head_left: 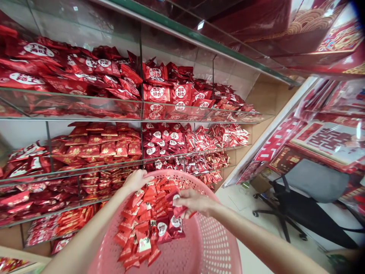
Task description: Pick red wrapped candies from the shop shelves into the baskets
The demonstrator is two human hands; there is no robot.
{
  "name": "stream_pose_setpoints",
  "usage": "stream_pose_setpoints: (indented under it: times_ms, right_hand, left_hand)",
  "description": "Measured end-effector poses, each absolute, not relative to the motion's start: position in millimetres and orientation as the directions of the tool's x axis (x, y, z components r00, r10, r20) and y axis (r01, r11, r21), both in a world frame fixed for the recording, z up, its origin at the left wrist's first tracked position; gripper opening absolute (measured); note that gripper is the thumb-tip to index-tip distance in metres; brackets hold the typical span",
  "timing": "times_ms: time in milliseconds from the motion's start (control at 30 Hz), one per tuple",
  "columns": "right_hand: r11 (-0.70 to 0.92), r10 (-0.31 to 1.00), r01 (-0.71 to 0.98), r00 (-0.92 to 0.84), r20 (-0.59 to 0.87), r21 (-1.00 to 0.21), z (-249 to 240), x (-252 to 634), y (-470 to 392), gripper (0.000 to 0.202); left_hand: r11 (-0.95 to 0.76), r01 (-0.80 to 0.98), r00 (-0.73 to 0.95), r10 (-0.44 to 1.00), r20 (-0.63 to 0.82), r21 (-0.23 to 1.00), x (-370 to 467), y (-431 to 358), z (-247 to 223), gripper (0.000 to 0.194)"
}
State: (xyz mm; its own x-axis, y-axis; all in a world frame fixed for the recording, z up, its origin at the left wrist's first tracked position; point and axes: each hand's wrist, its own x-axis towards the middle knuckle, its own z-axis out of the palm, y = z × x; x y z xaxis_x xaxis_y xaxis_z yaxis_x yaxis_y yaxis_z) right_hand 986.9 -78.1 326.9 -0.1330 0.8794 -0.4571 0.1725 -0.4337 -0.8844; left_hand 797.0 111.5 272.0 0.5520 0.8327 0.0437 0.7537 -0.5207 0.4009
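A pink plastic basket (189, 257) with a perforated wall stands before me, tilted in view. My left hand (137, 180) grips its far rim, fingers lying over the edge. Inside the basket my right hand (195, 203) pinches a dark red snack packet (172, 199) with a white round label; its fingers partly cover the packet. Just below that hand lie similar dark red packets (162, 229). Many bright red packets (142, 238) are heaped along the basket's left side and far end.
Glass shelves (94, 98) with piled red packets (155, 92) rise directly beyond the basket, with upright dividers between piles. An overhanging glass shelf edge (182, 32) crosses above. To the right are a swivel chair (310, 209) and red decorations (325, 139).
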Motion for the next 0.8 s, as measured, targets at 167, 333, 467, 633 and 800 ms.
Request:
stream_pose_setpoints:
  times_ms: [167,333,467,633,800]
  right_hand:
    - [-0.627,0.761,0.150,-0.092,-0.642,-0.765,281,979,-73,0.011]
    - [-0.670,0.723,0.236,-0.010,-0.691,-0.704,263,974,-68,0.015]
    - [-0.618,0.748,0.367,0.003,-0.663,-0.696,260,967,-70,0.014]
    - [-0.316,0.915,0.827,0.136,-0.381,-0.465,298,971,-67,0.035]
    - [-0.132,0.975,0.948,0.177,0.133,-0.290,373,996,-39,0.034]
  left_hand:
    - [-0.532,0.749,0.561,0.826,0.050,0.395,797,110,274,0.045]
    - [-0.525,0.752,0.559,0.828,0.036,0.398,797,110,275,0.044]
    - [-0.526,0.750,0.558,0.828,0.042,0.400,796,110,275,0.045]
    - [-0.532,0.747,0.565,0.824,0.042,0.398,796,110,275,0.044]
    - [-0.511,0.753,0.552,0.834,0.026,0.414,796,110,274,0.045]
